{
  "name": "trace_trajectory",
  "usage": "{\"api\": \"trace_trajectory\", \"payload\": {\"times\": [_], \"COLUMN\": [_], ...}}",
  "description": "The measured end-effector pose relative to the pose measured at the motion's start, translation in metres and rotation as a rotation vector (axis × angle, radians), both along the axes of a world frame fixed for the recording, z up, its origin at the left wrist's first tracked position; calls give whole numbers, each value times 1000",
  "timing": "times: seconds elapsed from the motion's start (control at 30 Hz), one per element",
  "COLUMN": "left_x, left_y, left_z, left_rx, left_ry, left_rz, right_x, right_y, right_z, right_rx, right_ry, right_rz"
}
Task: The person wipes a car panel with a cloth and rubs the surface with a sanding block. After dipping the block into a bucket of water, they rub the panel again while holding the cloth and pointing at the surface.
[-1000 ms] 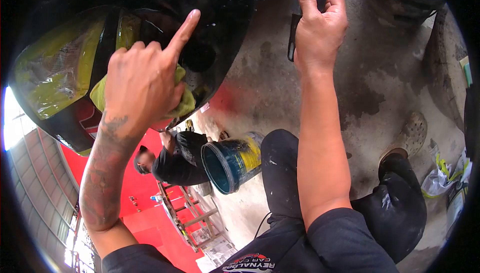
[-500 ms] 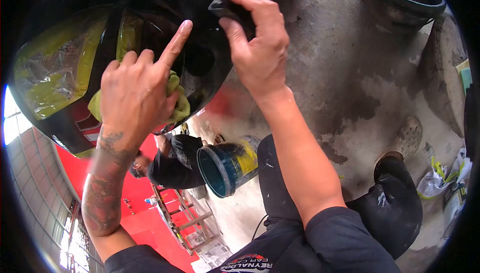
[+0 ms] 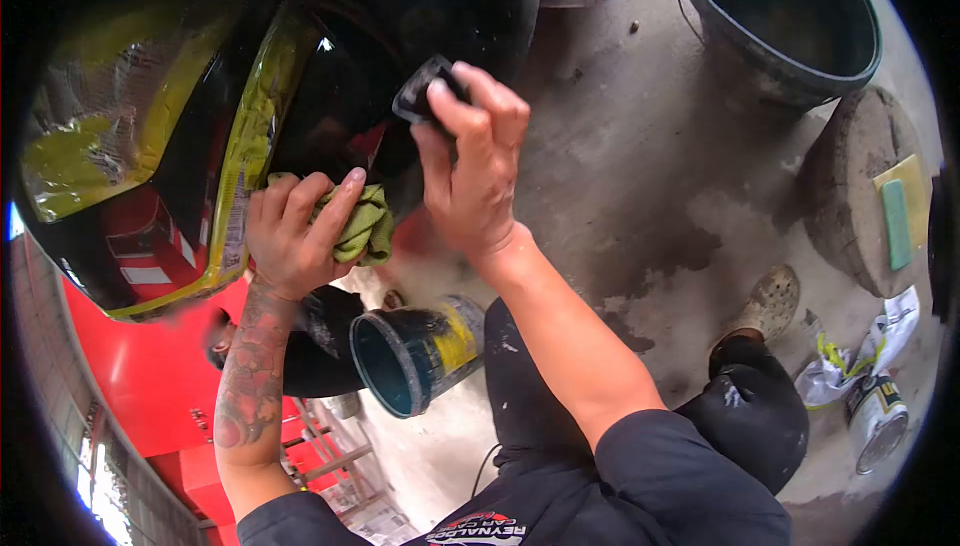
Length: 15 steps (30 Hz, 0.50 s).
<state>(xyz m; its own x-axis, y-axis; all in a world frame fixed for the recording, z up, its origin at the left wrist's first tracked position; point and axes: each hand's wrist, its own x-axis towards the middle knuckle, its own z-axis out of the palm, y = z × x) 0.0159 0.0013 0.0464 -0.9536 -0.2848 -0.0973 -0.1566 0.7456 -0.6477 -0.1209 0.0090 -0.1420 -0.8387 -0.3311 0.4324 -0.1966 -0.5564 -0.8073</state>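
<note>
A glossy black body panel [image 3: 400, 16] with yellow-masked parts fills the upper left. My left hand [image 3: 295, 231] grips a yellow-green cloth [image 3: 362, 226] against the panel's lower edge. My right hand [image 3: 470, 166] holds a small black sanding block [image 3: 418, 94] pressed onto the black surface just above the cloth. Both forearms reach up from the bottom of the view.
A blue and yellow paint bucket [image 3: 410, 351] lies on the concrete floor between my arms. A large dark tub [image 3: 775, 16] stands top right, a round stone with a green sponge [image 3: 893, 221] at right, a can [image 3: 877, 418] lower right. Another person [image 3: 320, 336] crouches behind.
My right hand came down from the upper right onto the panel with the black block. My left forefinger stopped pointing and curled onto the cloth. The view shifted.
</note>
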Motion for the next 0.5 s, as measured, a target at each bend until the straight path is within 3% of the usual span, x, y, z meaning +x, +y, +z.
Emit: {"api": "trace_trajectory", "payload": {"times": [0.3, 0.5], "left_x": [7, 9], "left_y": [-3, -2], "left_z": [-11, -14], "left_rx": [-41, -26], "left_ry": [127, 162], "left_rz": [-46, -24], "right_x": [13, -43], "right_y": [2, -24], "right_z": [-6, 12], "right_rx": [-3, 18], "right_ry": [58, 108], "right_rz": [-18, -19]}}
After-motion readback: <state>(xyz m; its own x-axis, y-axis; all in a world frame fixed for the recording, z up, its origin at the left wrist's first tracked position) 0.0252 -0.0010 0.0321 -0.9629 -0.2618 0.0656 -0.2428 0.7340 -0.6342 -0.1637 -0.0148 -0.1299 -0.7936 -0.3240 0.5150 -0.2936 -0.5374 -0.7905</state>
